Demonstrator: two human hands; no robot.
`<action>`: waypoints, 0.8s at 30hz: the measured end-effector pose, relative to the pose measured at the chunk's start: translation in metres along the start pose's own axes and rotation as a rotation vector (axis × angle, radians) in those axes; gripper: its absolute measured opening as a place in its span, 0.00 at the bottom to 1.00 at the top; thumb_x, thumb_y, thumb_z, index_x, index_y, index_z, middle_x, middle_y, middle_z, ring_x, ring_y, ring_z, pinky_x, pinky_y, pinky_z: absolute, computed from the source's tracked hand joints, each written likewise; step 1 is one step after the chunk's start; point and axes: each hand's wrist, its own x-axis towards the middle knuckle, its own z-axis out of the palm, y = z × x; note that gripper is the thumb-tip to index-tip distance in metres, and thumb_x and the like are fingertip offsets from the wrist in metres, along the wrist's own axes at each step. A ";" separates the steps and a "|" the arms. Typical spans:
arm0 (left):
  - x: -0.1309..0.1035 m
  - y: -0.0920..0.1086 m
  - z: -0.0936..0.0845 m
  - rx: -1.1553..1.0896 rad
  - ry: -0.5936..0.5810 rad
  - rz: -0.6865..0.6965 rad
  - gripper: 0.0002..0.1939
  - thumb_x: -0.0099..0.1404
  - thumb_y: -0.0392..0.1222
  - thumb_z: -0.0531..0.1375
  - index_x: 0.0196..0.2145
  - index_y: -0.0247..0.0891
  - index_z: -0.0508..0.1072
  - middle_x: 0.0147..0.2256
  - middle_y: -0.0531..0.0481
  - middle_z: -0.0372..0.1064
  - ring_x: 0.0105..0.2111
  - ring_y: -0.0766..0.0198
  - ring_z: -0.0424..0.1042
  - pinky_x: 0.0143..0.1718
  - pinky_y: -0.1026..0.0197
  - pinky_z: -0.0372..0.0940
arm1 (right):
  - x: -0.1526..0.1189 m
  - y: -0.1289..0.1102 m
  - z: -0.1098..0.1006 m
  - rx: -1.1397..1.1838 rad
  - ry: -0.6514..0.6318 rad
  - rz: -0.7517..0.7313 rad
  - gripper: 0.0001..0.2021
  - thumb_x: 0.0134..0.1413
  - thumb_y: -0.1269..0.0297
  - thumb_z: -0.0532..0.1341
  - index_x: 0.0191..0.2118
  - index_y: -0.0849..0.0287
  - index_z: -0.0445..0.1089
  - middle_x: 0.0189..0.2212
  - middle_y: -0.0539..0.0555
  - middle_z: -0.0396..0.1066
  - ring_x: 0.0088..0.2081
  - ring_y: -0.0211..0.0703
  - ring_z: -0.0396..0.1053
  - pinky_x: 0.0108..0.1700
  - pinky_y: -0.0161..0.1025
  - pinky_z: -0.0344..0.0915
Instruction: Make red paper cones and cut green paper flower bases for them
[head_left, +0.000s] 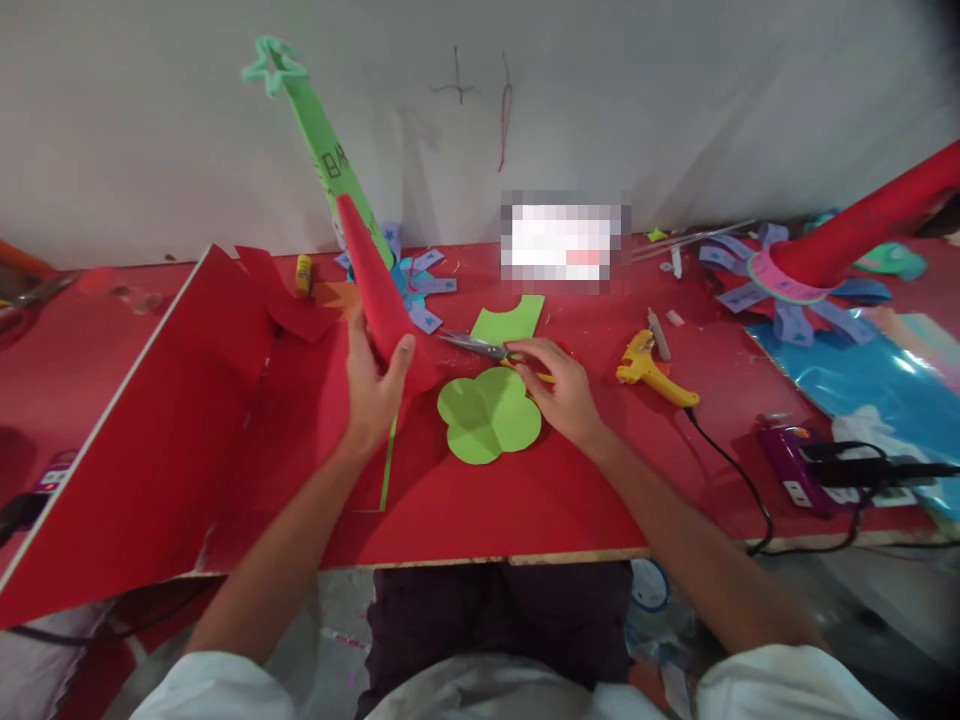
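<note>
A red paper cone (377, 285) leans upright in my left hand (375, 385), whose thumb and fingers are wrapped round its lower end. My right hand (559, 388) is closed on the handles of a pair of scissors (480, 347), their blades pointing left toward the cone. Just below the scissors a green four-lobed paper shape (489, 415) lies flat. Behind them is a green paper offcut (510, 320) with a curved notch. A green paper cone (330, 150) topped with a fuzzy star stands behind the red one.
To the right are a yellow glue gun (652, 372) with its cord, a purple power strip (802, 470) and a red cone (862, 235) with purple strips. At left, a large red board (165, 420) stands folded up. A glue stick (303, 275) is near the wall.
</note>
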 end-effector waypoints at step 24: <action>0.019 -0.002 -0.032 0.928 -0.329 0.179 0.21 0.81 0.43 0.50 0.62 0.42 0.77 0.58 0.40 0.80 0.61 0.46 0.76 0.77 0.36 0.48 | -0.006 0.015 -0.019 -0.563 -0.135 -0.050 0.14 0.72 0.70 0.62 0.58 0.54 0.76 0.52 0.62 0.82 0.55 0.59 0.77 0.55 0.53 0.76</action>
